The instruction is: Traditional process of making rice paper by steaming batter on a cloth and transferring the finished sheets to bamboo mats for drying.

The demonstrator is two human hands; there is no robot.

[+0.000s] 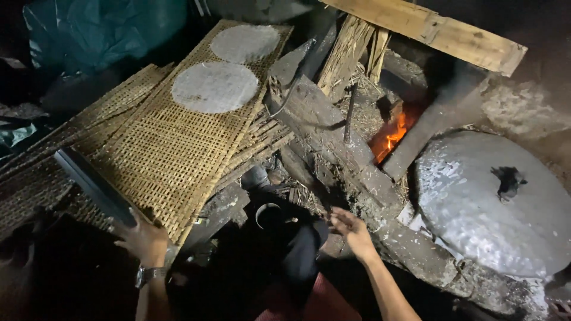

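My left hand (143, 238), with a watch on its wrist, grips the near edge of a long woven bamboo rack (172, 148). Two thin round pale sheets lie on the rack's far end, one (215, 87) nearer and one (245, 43) farther. My right hand (351, 229) hovers with fingers spread and holds nothing, just left of the stone edge of a stove (386, 232). A round dented metal lid (493, 208) with a dark knob covers the pot at the right.
A fire (392, 135) burns in the stove opening under wooden planks (428, 30). More woven racks (71, 137) are stacked beneath and to the left. A dark cup (269, 215) sits low between my hands. Firewood sticks (351, 110) lie near the fire.
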